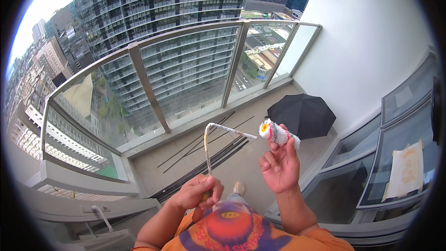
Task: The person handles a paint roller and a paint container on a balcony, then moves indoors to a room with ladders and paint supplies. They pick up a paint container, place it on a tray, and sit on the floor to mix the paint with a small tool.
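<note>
Roller sleeve (278, 134), small, fuzzy and probably light, is pinched in the right hand (280, 167) beside the bent wire roller frame (218, 139), gripped at its handle by the closed left hand (197, 193), above the balcony floor (241, 165).

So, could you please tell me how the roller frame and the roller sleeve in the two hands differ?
The roller frame is a thin bent wire, gripped by its handle in the left hand; the roller sleeve is a short, fluffy white cylinder with red stripes, pinched in the right hand's fingertips. The two are apart, with the frame's bare tip pointing at the sleeve.
</note>
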The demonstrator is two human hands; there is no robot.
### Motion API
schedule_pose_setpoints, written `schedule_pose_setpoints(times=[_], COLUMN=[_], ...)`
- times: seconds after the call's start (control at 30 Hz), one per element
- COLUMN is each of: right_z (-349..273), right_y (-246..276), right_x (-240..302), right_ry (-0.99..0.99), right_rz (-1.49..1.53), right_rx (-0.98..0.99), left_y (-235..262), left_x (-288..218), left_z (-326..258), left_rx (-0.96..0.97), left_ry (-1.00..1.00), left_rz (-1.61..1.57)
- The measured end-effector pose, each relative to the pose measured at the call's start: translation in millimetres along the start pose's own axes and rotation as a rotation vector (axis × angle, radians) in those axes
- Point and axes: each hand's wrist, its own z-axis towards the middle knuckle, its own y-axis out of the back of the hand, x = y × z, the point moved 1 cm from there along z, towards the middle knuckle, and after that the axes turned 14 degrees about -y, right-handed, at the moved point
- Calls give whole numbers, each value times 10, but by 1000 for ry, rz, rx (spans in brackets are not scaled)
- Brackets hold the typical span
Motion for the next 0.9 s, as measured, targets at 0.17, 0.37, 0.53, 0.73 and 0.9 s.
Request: schedule_pose_setpoints(times=[0.17, 0.37, 0.53, 0.73, 0.9], right_z=[33, 98, 164, 194, 204], right_y=[-91, -320, -542, -484, -264], right_x=[184, 299, 264, 225, 330], right_ry=[227, 410, 406, 367, 306], right_rz=[-246, -904, -1375, -1187, -975], right_rx=[-126, -89, -26, -84, -138], left_y=[10, -53, -119, -75, 74], left_x=[-97, -222, -199, -152, -189], left_z=[0, 24, 96, 23, -94], left_rx=[-44, -89, -39, -95, -252], left_ry=[88, 281, 307, 222, 54], left_rz=[338, 596, 796, 750, 564])
